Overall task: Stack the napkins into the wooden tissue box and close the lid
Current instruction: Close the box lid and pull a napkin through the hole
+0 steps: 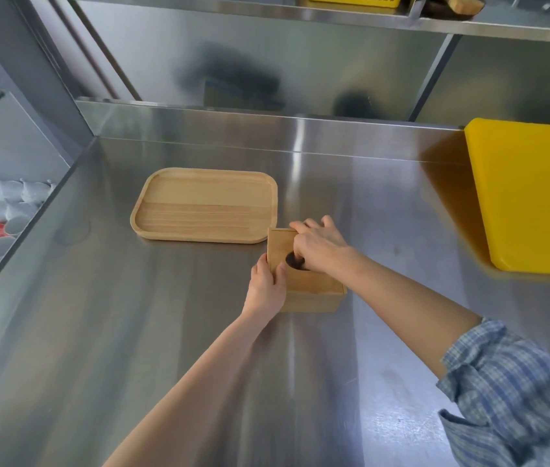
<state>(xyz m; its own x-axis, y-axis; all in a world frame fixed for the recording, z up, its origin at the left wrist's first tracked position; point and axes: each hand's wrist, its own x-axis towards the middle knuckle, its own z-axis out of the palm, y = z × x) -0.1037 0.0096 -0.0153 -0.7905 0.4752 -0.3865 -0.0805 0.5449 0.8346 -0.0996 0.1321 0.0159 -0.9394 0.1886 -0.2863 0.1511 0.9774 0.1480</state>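
Note:
A small wooden tissue box (314, 296) stands on the steel counter, just right of centre. Its sliding lid (279, 246), with a dark oval slot, lies on top and sticks out past the box's far edge. My left hand (267, 288) grips the box's left side, thumb on the rim. My right hand (320, 246) rests on the lid, with fingers hooked over its far edge and a finger at the slot. No napkins show; the box's inside is hidden.
An empty wooden tray (172, 227) lies to the far left of the box. A thick yellow cutting board (533, 197) sits at the right. A steel backsplash rises behind, a shelf runs overhead, and white cups (4, 197) sit below the counter's left edge.

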